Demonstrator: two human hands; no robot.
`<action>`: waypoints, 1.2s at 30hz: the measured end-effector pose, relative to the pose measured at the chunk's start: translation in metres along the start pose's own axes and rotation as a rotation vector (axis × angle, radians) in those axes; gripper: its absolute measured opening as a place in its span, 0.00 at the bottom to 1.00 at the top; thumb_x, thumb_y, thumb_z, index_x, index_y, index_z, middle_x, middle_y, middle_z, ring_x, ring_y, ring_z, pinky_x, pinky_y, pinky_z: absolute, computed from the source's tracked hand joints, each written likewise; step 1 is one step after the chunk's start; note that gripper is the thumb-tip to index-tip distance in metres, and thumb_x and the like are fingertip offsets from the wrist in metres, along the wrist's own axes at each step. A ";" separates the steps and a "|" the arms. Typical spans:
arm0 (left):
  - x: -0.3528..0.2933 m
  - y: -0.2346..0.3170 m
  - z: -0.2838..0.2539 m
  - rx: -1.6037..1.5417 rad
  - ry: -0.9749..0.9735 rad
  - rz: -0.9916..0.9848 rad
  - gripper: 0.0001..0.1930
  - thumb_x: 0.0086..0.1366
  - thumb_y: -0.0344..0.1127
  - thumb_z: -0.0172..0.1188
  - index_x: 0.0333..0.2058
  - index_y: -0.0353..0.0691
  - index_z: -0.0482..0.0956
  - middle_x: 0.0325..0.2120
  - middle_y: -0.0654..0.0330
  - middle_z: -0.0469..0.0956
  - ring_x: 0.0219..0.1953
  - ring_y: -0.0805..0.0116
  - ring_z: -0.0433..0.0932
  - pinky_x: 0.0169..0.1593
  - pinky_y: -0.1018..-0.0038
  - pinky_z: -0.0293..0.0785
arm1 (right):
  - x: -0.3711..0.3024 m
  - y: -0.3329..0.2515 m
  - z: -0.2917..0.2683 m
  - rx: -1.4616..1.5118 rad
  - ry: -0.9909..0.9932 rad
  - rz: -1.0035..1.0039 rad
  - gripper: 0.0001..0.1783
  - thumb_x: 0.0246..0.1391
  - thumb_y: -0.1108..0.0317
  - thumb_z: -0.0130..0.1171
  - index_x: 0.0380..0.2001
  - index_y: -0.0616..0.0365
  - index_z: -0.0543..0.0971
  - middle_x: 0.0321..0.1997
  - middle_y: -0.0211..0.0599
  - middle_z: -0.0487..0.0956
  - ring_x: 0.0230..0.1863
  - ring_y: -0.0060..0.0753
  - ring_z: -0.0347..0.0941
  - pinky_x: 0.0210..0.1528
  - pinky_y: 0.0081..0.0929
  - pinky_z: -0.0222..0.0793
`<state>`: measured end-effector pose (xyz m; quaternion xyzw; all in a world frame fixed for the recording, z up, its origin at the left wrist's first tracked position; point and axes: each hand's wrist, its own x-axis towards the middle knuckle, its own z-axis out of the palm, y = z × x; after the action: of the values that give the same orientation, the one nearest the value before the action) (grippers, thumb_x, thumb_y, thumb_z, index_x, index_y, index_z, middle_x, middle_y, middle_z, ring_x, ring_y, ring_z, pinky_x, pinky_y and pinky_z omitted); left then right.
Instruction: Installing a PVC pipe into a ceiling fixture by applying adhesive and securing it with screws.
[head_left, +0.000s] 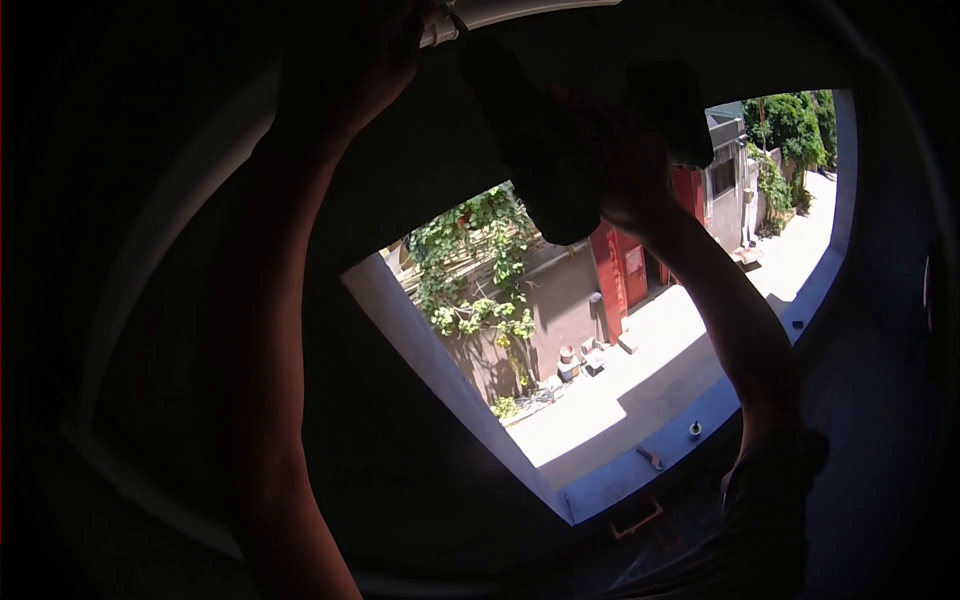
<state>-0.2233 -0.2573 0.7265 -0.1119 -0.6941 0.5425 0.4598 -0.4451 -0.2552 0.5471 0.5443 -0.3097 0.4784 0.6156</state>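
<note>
A cordless drill point(525, 130) shows as a dark silhouette, raised high and tilted with its front end up and to the left. My right hand point(625, 160) is closed around its grip; the block-shaped battery end point(668, 100) sticks out to the right of the hand. The drill's tip comes close to a white rail or pipe point(540, 8) at the top edge; whether they touch is too dark to tell. My left hand point(365, 65) is raised beside the left end of this white piece, its fingers lost in shadow and partly cut off by the frame.
A bright window opening point(455, 370) lies beyond my arms. On its sill point(610, 490) are a small hand tool point(650, 458) and a small white round item point(695, 430). Outside are a red door point(632, 270), climbing plants point(475, 260) and a sunlit lane. Dark walls surround the opening.
</note>
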 end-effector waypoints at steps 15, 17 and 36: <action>0.025 0.032 -0.020 0.028 -0.036 -0.034 0.07 0.56 0.26 0.63 0.34 0.34 0.78 0.29 0.54 0.75 0.36 0.54 0.75 0.40 0.62 0.73 | -0.006 0.001 -0.036 0.064 0.028 0.015 0.34 0.48 0.63 0.65 0.60 0.53 0.69 0.49 0.37 0.78 0.41 0.37 0.77 0.40 0.32 0.74; 0.028 0.032 -0.022 0.036 -0.025 -0.018 0.07 0.56 0.26 0.63 0.34 0.34 0.78 0.29 0.53 0.75 0.35 0.54 0.75 0.40 0.62 0.73 | -0.007 0.003 -0.040 0.043 0.006 0.023 0.34 0.48 0.63 0.65 0.60 0.52 0.69 0.49 0.37 0.77 0.42 0.37 0.77 0.40 0.33 0.74; 0.040 0.041 -0.028 0.037 -0.019 0.002 0.06 0.57 0.26 0.61 0.33 0.33 0.79 0.29 0.52 0.76 0.35 0.53 0.75 0.40 0.62 0.73 | 0.003 0.002 -0.063 0.039 -0.028 0.033 0.36 0.47 0.61 0.66 0.60 0.51 0.68 0.45 0.36 0.77 0.42 0.38 0.75 0.42 0.35 0.71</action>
<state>-0.2383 -0.1966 0.7119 -0.0991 -0.6882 0.5567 0.4546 -0.4551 -0.1940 0.5369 0.5575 -0.3179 0.4869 0.5925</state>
